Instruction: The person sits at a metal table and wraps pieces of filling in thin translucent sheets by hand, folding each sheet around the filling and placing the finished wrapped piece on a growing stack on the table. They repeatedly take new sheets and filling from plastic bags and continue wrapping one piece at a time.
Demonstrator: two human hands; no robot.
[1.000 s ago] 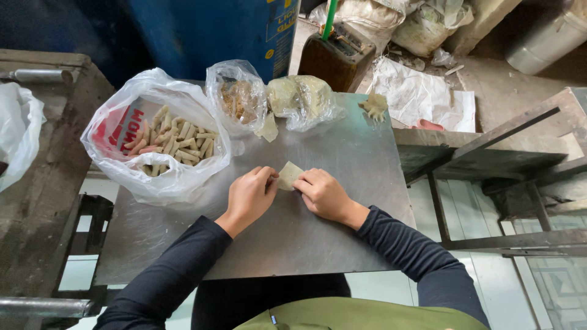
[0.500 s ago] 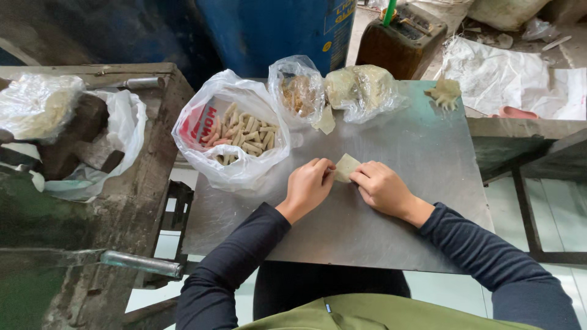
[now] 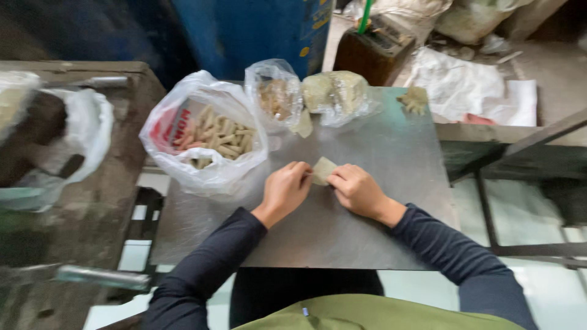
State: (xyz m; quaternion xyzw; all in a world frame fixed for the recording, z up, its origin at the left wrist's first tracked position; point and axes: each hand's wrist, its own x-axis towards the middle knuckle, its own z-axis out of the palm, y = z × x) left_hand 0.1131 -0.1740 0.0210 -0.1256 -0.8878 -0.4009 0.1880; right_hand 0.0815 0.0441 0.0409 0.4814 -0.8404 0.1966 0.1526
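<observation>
At ten o'clock on the metal table (image 3: 379, 232) the white bag of rolled pieces (image 3: 208, 140) sits open. The left hand (image 3: 286, 190) and right hand (image 3: 356, 188) still meet at centre, fingertips pinching the pale wrapper (image 3: 323, 167) flat on the steel. Since a second ago only the view swung; the folding looks unfinished. Two clear bags (image 3: 309, 95) lie at twelve.

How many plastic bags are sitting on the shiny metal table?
3: a big white bag of rolled pieces at left, a small clear bag in the middle, another clear bag of pale lumps beside it.
</observation>
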